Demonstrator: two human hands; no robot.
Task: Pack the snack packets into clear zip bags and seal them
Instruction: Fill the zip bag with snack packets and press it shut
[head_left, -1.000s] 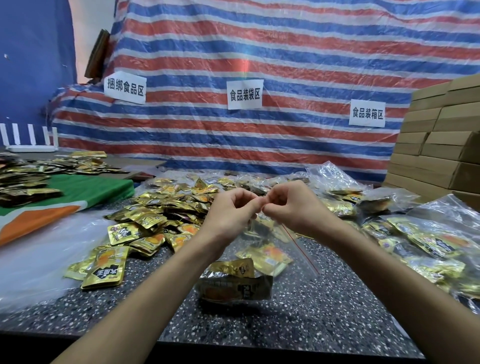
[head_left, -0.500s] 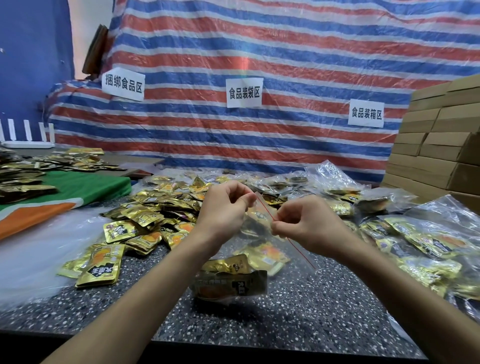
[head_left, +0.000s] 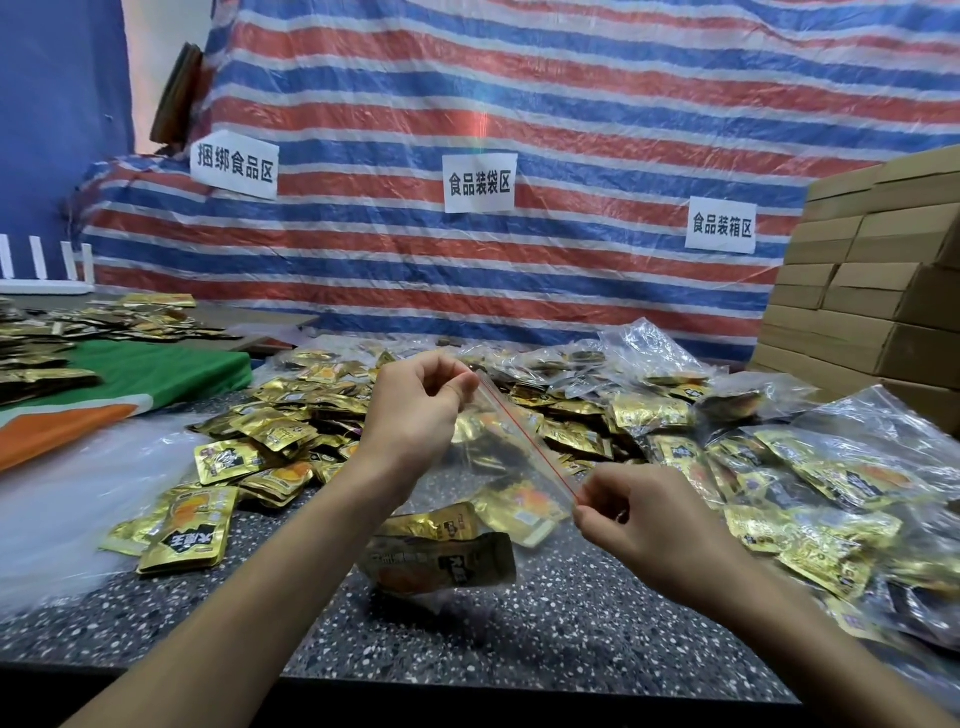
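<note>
Head view: low over the speckled table (head_left: 519, 644) hangs a clear zip bag (head_left: 501, 462), gold packets (head_left: 441, 564) sagging in its bottom. The right hand (head_left: 654, 525) pinches the near end of its red-lined top and the left hand (head_left: 415, 410) pinches the far end, the strip taut between them. Beyond lie loose packets (head_left: 280, 431), filled bags (head_left: 841, 467) at right, stacked boxes (head_left: 883, 291) and a striped tarp (head_left: 519, 104).

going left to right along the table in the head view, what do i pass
green and orange cloth → loose gold snack packets → left hand → clear zip bag, pinched at its seal by both hands → right hand → filled clear bags
</note>
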